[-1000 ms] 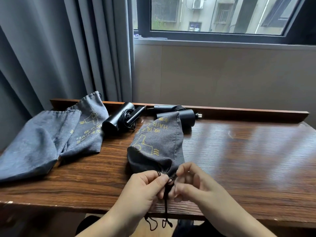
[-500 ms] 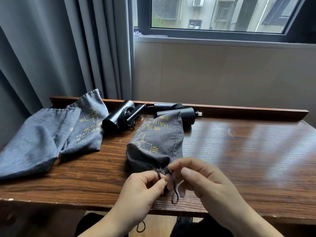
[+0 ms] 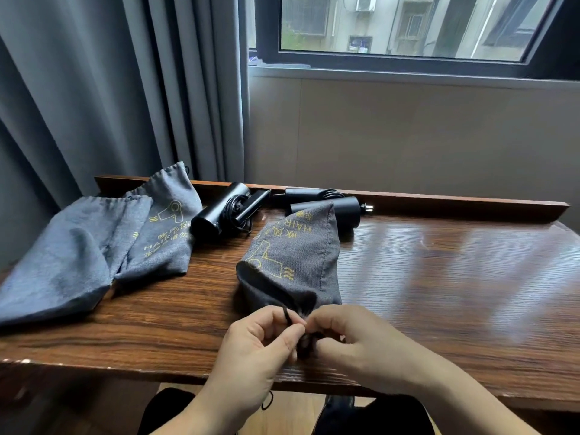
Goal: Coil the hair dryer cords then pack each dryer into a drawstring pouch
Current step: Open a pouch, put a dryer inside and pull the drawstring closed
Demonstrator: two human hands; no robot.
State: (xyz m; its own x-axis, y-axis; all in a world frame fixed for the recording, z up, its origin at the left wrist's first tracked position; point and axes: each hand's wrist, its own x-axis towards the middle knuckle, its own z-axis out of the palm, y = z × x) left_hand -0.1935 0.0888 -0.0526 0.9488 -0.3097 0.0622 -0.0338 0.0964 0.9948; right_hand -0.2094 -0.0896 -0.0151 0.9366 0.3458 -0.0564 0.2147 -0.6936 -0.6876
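Note:
A filled grey drawstring pouch (image 3: 293,262) with a yellow dryer print lies in the middle of the wooden table (image 3: 439,277), its gathered mouth toward me. My left hand (image 3: 260,343) pinches the black drawstring (image 3: 287,315) at the mouth. My right hand (image 3: 354,337) pinches the same cord close beside it, fingers curled. Two black hair dryers lie at the back: one (image 3: 224,210) with its cord coiled round it, another (image 3: 332,204) partly behind the pouch. Two flat grey pouches lie at the left, one printed (image 3: 164,227), one plain (image 3: 56,255).
A raised wooden lip (image 3: 455,200) runs along the table's back edge. Grey curtains (image 3: 110,89) hang at the left and a window (image 3: 408,26) sits above the wall behind. The table's front edge is just under my hands.
Both hands have closed in together at the pouch mouth, and the loose cord loop that hung over the table edge has been drawn up between my fingers.

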